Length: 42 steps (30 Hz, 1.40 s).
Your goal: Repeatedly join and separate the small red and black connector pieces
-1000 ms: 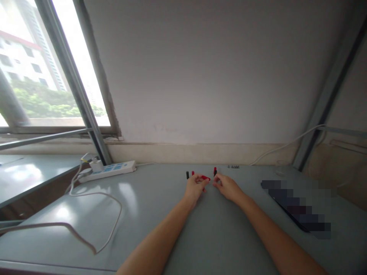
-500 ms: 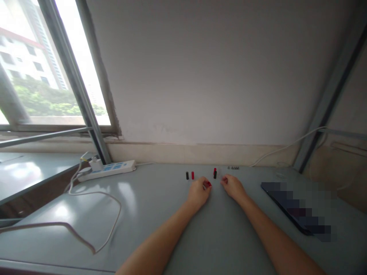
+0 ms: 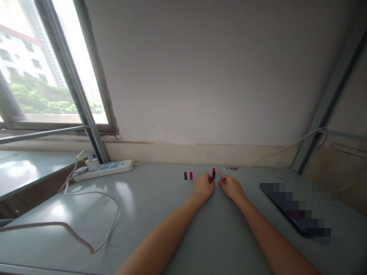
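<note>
My left hand [image 3: 204,186] is closed on a small red piece [image 3: 211,179] near the middle of the grey table. Facing it, my right hand [image 3: 231,186] has its fingers pinched together; whatever is between them is too small to make out. Just beyond the hands, a red cylinder [image 3: 213,170] and a black cylinder [image 3: 213,175] stand close together, beside a faint clear item [image 3: 219,173]. Left of my left hand, another black cylinder [image 3: 185,175] and another red cylinder [image 3: 191,175] stand upright, a small gap apart.
Several tiny metallic pieces [image 3: 233,168] lie near the wall. A dark flat object [image 3: 286,208], partly pixelated, rests at the right. A white power strip [image 3: 106,169] with a plug sits at the back left, its cable [image 3: 118,206] looping across the table.
My left hand has moved right and slightly away from me with the red piece, closer to my right hand and the standing cylinders. The view has shifted slightly.
</note>
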### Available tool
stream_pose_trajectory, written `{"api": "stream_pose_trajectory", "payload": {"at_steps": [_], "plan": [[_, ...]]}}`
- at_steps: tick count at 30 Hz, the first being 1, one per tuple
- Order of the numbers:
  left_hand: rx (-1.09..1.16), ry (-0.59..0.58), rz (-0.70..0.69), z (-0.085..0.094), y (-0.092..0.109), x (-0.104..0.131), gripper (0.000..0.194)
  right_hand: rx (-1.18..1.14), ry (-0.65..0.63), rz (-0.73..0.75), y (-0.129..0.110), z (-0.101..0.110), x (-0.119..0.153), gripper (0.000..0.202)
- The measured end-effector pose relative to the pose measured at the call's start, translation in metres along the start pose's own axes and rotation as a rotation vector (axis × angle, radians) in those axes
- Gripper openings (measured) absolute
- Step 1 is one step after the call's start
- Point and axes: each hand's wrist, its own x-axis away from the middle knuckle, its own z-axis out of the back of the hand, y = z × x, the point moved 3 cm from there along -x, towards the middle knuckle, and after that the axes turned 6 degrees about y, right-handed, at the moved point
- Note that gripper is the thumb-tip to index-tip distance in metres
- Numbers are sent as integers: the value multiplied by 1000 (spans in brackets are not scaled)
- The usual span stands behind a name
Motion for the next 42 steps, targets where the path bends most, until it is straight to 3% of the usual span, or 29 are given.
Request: {"api": "stream_pose_trajectory", "payload": {"at_steps": [9,19,28,33,42], "plan": [[-91,27,15,-15,0,-11,21,22,1,3,-1,0,1,15],[-160,-14,101,-14,5,-10,23,32,-19,1,-3,0,3,19],[-250,-33,-78,9,0,13,39,23,3,23,-3,0,2,19],[-307,-15,-36,27,-15,30,60,18,20,32,-2,-1,3,18],[-333,41,58,42,-36,30,60,52,-2,23,-2,-2,2,20]]}}
